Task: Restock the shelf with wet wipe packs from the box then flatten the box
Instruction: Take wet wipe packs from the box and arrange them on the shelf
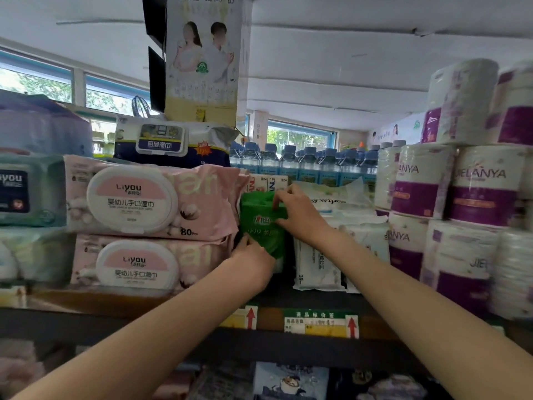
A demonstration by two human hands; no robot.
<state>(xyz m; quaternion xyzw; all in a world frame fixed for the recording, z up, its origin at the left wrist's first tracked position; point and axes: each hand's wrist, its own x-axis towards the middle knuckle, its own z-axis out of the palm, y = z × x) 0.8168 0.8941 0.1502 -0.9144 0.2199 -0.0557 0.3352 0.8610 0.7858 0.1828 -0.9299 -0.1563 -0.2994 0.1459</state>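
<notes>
A green wet wipe pack (258,223) stands upright on the shelf (288,298), in the gap between the pink packs and the white packs. My right hand (297,217) grips its upper right edge, fingers curled over the top. My left hand (251,255) holds its lower left corner from below. Two pink wipe packs (150,203) with white oval lids lie stacked to the left. Small white wipe packs (317,264) stand to the right. The box is out of view.
Purple-and-white paper rolls (461,192) are stacked at the right. Blue-capped water bottles (302,163) line the back. A navy wipe pack (170,145) lies on top of the pink ones. Price labels with red arrows (320,324) run along the shelf's front edge.
</notes>
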